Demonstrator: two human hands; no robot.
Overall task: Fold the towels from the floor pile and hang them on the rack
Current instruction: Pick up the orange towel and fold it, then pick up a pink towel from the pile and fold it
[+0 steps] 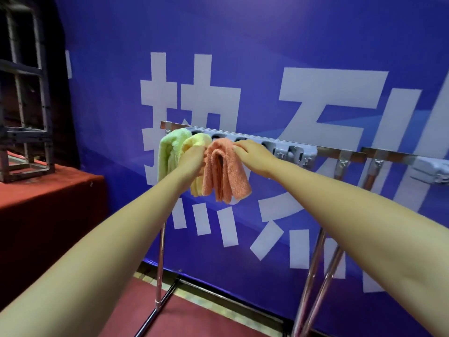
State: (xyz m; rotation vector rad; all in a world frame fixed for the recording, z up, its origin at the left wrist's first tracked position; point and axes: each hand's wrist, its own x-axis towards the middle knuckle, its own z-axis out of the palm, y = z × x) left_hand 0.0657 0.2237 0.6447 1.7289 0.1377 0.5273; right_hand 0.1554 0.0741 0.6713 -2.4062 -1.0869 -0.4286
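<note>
At the left end of the chrome metal rack [325, 150] hang a folded green fluffy towel [167, 152] and a yellow one [195, 144]. The left hand [192, 160] and right hand [252, 154] both pinch the folded orange fluffy towel [226, 173], draped beside them.

Blue banner [267, 57] with white characters behind; metal truss [26, 98] on red-covered platform [48, 203] left.

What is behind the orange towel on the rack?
Behind the orange towel runs the rack bar with its grey clip strip, then the blue banner. The bar section under the towel is covered.
</note>
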